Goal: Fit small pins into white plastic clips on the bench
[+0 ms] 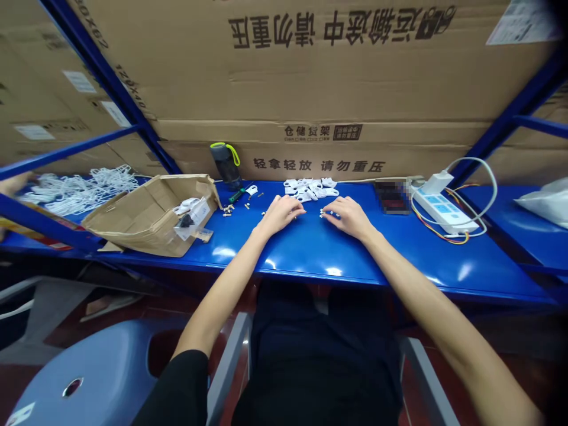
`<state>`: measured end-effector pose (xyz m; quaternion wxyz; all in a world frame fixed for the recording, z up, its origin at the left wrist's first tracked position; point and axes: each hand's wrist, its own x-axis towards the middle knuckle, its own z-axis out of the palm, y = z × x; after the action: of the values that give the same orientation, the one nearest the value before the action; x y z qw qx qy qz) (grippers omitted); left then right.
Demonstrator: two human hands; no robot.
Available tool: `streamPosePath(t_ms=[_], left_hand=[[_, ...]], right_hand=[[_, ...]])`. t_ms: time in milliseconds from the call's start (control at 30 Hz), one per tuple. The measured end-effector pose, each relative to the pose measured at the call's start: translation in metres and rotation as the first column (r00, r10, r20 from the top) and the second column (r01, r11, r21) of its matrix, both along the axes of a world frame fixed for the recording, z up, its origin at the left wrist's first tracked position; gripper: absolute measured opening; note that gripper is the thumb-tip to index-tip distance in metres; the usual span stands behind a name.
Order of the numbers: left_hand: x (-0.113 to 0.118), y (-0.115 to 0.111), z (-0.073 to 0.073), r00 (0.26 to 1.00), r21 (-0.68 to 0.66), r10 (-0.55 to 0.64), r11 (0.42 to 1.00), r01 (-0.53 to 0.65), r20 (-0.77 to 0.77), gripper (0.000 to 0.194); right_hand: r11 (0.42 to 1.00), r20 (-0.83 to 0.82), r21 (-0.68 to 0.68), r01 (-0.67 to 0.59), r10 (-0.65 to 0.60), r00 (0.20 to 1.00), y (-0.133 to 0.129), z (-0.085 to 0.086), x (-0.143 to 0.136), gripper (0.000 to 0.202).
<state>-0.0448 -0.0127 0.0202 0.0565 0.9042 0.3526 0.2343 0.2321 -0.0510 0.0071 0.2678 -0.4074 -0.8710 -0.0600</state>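
Note:
On the blue table (pixel 310 254), my left hand (pixel 281 214) rests palm down with its fingers curled and bunched; what they hold, if anything, is too small to tell. My right hand (pixel 348 216) is to its right, thumb and fingertips close together at a tiny white piece (pixel 322 212). A gap separates the two hands. Behind them lies a loose pile of white plastic parts (pixel 309 188). Several small pale pieces (pixel 228 210) are scattered left of my left hand, near a green-handled tool (pixel 236 196).
An open cardboard box (pixel 146 222) with white items stands at the left, a dark bottle (pixel 226 165) behind it. White cords (pixel 89 188) lie further left, near another person's blurred arm (pixel 13 184). A power strip (pixel 446 212) with cables and a dark device (pixel 393 196) are at the right.

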Motion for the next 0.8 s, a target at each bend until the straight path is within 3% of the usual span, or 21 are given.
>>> streamPosePath(t_ms=[200, 367, 567, 800], left_hand=[[-0.045, 0.007, 0.008, 0.985, 0.097, 0.164, 0.983, -0.159, -0.054, 0.029], [-0.083, -0.001, 0.004, 0.965, 0.125, 0.247, 0.964, -0.235, -0.087, 0.031], [-0.07, -0.014, -0.006, 0.944, 0.168, 0.317, 0.94, -0.298, -0.096, 0.033], [-0.066, -0.004, -0.01, 0.911, 0.135, 0.41, 0.906, -0.4, -0.051, 0.027]], right_hand=[[0.996, -0.041, 0.027, 0.083, -0.082, 0.996, -0.003, 0.003, 0.006, 0.039], [0.992, -0.103, 0.013, 0.125, -0.123, 0.987, 0.001, 0.0, 0.006, 0.04], [0.99, -0.11, -0.001, 0.139, -0.138, 0.984, 0.003, -0.003, 0.008, 0.039], [0.991, -0.122, 0.021, 0.133, -0.129, 0.984, 0.003, -0.004, 0.007, 0.036]])
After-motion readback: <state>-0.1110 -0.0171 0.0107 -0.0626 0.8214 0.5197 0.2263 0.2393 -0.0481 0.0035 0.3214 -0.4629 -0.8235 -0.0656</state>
